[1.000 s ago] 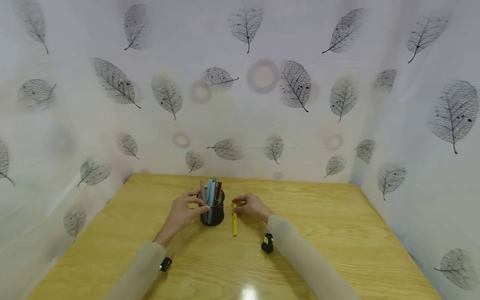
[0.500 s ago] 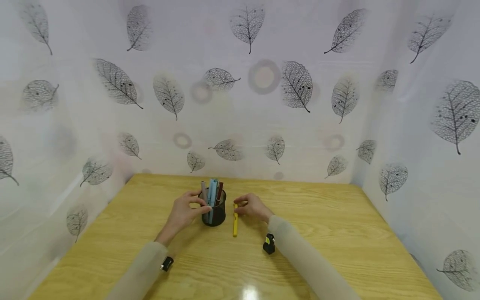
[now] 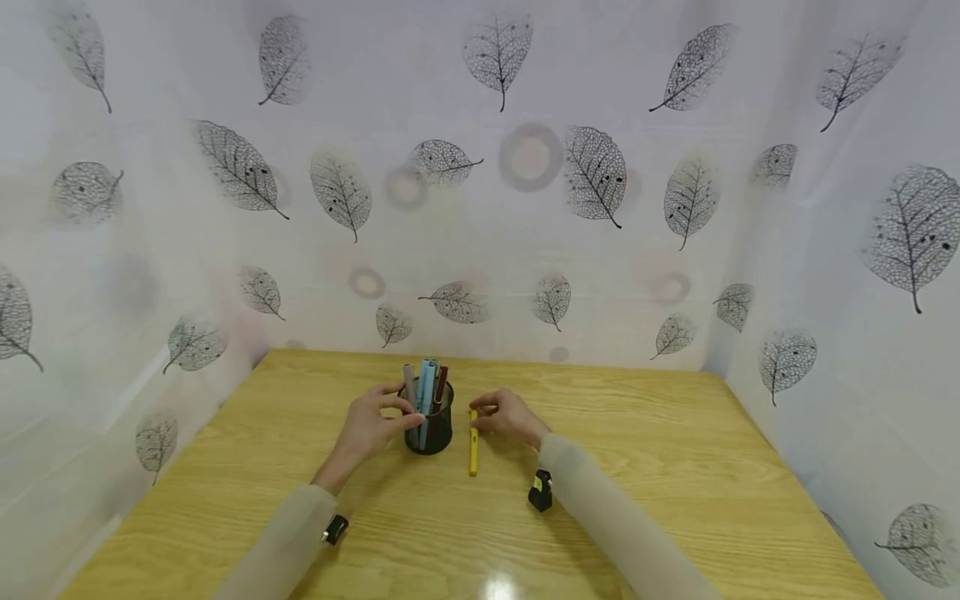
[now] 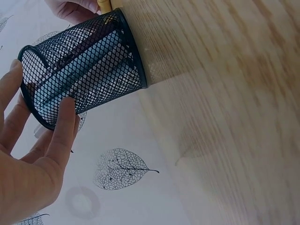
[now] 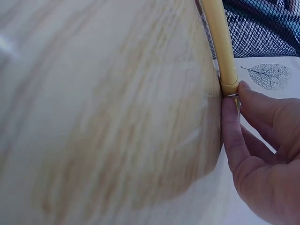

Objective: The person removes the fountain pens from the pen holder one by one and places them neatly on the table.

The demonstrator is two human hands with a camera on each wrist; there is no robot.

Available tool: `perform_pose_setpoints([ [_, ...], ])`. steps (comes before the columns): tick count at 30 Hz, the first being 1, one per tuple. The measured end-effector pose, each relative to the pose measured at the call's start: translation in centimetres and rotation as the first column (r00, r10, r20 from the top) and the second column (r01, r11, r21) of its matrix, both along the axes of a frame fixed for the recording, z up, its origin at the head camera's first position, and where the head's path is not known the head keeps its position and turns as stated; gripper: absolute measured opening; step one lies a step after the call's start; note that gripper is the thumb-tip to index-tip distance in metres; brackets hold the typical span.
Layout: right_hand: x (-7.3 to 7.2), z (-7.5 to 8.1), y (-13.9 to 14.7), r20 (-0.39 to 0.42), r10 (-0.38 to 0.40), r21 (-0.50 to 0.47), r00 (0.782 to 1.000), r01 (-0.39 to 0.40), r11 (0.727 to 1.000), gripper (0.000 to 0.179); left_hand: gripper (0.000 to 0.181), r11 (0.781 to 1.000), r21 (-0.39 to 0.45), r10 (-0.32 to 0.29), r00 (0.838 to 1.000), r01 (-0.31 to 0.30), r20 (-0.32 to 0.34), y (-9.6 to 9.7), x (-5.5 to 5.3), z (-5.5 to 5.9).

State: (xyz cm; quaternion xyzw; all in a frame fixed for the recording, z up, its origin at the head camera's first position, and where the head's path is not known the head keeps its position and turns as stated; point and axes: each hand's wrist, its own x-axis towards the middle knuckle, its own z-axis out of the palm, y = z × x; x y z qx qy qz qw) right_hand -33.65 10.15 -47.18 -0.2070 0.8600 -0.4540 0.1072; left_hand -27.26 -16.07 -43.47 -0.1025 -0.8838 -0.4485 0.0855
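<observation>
A black mesh pen holder (image 3: pixel 439 437) stands upright on the table, with several pens in it: light blue (image 3: pixel 427 385), greyish and dark red. My left hand (image 3: pixel 367 428) holds the holder at its left side; in the left wrist view, thumb and fingers lie around the rim and upper wall of the pen holder (image 4: pixel 89 70). Just right of it, a yellow pen (image 3: pixel 473 457) lies on the table, pointing toward me. My right hand (image 3: pixel 512 417) pinches its far end; the right wrist view has thumb and finger at the end of the pen (image 5: pixel 220 42).
The wooden table (image 3: pixel 637 467) extends around both hands. Behind and at both sides hang pale sheets (image 3: pixel 480 217) printed with leaves. Small black devices sit at the left wrist (image 3: pixel 335 529) and the right wrist (image 3: pixel 540 491).
The head view has shifted slightly. Both hands, the pen holder and the yellow pen keep their places relative to each other.
</observation>
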Motion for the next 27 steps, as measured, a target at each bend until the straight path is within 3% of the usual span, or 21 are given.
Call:
perform_pose_setpoints([
  [27,-0.12,-0.34,0.0,-0.043,-0.027,-0.006,0.999,0.026,1.0,0.036,0.014,1.0,-0.004,0.002,1.0,-0.002,0.003,0.05,0.13,0.25],
])
